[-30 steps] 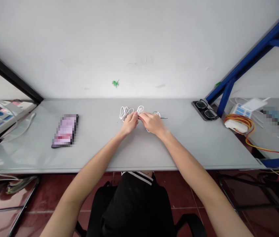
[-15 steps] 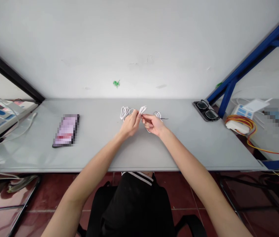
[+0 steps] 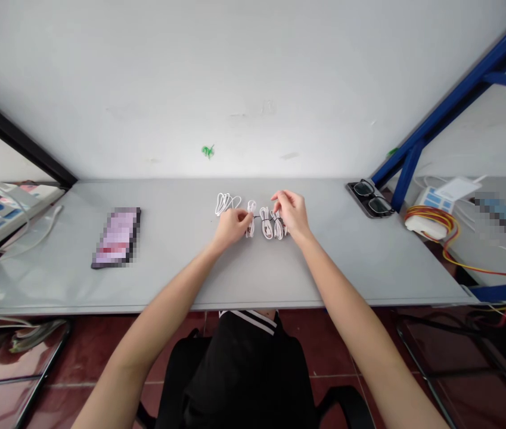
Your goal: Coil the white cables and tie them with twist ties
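My left hand point(image 3: 233, 226) has its thumb and fingers closed on a white cable bundle point(image 3: 251, 208), which stands upright at the table surface with a dark tie about its middle. To the right lie more tied bundles: one white cable bundle point(image 3: 266, 224) and, close beside it, another cable bundle point(image 3: 276, 226). My right hand point(image 3: 291, 213) hovers just over the rightmost bundles, fingers bent and apart, with nothing seen in them. Part of a further bundle is hidden below that hand. A looser white cable coil point(image 3: 224, 203) lies behind my left hand.
On the grey table point(image 3: 181, 262) a phone point(image 3: 117, 237) lies at left. Glasses point(image 3: 378, 205) rest on a dark case point(image 3: 360, 199) at right. Power strips point(image 3: 2, 211) with cords stand at far left. A blue metal frame point(image 3: 409, 170) rises at right, beside coiled red-yellow wires point(image 3: 434, 217).
My hands have moved apart. The left has brought its white bundle down toward the table, and the right has let go and risen, uncovering the tied bundles between them.
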Demonstrator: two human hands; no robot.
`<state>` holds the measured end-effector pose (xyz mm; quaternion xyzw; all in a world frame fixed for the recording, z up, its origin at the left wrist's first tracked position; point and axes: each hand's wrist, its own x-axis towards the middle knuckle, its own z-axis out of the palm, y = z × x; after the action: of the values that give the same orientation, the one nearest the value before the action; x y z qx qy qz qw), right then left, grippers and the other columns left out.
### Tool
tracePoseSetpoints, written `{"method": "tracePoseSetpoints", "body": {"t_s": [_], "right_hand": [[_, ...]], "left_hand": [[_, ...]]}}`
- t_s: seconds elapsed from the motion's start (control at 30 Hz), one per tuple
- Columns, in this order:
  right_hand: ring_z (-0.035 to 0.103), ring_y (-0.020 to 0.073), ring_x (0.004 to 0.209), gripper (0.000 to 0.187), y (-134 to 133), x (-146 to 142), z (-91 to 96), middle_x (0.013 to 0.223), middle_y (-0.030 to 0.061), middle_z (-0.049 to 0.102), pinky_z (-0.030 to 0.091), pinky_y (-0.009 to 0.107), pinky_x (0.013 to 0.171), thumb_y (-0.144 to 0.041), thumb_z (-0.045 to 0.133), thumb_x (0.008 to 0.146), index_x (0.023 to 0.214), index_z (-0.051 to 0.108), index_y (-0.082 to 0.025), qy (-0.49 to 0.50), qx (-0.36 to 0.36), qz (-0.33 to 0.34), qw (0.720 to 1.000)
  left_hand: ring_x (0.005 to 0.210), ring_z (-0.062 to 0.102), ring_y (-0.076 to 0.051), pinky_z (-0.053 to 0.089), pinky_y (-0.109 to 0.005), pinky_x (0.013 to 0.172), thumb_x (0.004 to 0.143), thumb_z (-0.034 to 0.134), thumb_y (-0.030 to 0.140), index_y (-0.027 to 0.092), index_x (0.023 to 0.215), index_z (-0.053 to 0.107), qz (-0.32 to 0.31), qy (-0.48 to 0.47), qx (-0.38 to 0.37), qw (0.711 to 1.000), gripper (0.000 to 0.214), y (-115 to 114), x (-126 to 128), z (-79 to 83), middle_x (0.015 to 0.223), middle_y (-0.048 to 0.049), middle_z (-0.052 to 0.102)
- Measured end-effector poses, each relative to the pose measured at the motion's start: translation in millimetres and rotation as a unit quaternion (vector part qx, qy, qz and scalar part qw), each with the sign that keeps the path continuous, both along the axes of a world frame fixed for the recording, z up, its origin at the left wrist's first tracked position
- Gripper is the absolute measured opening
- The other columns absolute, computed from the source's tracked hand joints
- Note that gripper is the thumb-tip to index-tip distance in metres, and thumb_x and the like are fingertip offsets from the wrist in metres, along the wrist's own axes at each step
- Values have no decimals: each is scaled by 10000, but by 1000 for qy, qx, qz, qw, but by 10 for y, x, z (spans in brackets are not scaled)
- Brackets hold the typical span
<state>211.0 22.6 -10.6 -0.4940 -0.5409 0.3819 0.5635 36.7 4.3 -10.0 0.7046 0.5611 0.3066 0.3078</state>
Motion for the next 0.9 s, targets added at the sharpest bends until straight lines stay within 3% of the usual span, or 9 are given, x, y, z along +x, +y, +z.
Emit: {"method": "tracePoseSetpoints", "body": {"t_s": [0.1,0.27,0.53,0.63,0.7,0.77,0.83,0.9], "right_hand": [[420,95,467,284,-6,-1,6,512,-25,498,315,238,492,-393,498,880,701,588,-191,-1,6,14,1000],[458,106,490,309,-46,-86,-13,528,-30,497,345,246,520,-439,506,878,701,581,-197,-41,6,40,998],[471,123,526,307,-136,-199,-8,548,-25,497,361,261,557,-420,479,897,696,563,-204,-121,35,87,988],[446,119,512,308,-148,-183,0,549,-26,487,340,262,542,-419,475,903,702,566,-204,-133,34,78,987],[436,118,505,311,-148,-169,-1,548,-27,480,333,262,536,-421,470,907,707,569,-204,-131,33,78,988],[434,119,505,314,-147,-162,-1,548,-27,475,332,263,538,-424,468,909,709,569,-204,-128,36,78,988],[432,119,507,316,-148,-160,0,547,-27,470,329,263,539,-425,469,910,705,565,-205,-129,39,78,988],[424,116,502,318,-149,-161,1,545,-29,464,321,263,536,-425,467,911,700,559,-206,-131,40,79,987]], "left_hand": [[548,514,-150,387,-292,636,849,529,332,189,556,530,7,33,23,999,326,47,26,-77,545,-17,603],[567,542,-190,392,-319,659,886,485,324,206,536,474,9,120,56,991,369,89,80,-172,542,-43,587],[624,586,-245,359,-341,623,934,409,332,201,569,513,43,204,59,976,401,101,102,-148,596,-82,578],[717,621,-256,387,-341,655,948,406,363,209,758,633,78,208,76,972,334,125,3,-94,715,-93,639],[865,638,-259,415,-337,716,933,454,360,237,1038,641,117,207,116,964,247,149,-91,-71,940,-102,678],[1060,599,-296,427,-363,826,887,537,419,224,1216,570,149,234,153,949,384,178,-175,-72,1190,-149,621],[1145,560,-337,417,-402,900,841,586,482,200,1293,512,152,267,135,942,538,204,-227,-91,1264,-184,579],[1141,567,-347,416,-418,915,831,582,477,187,1300,498,136,292,103,941,558,223,-239,-110,1244,-189,595]]}}
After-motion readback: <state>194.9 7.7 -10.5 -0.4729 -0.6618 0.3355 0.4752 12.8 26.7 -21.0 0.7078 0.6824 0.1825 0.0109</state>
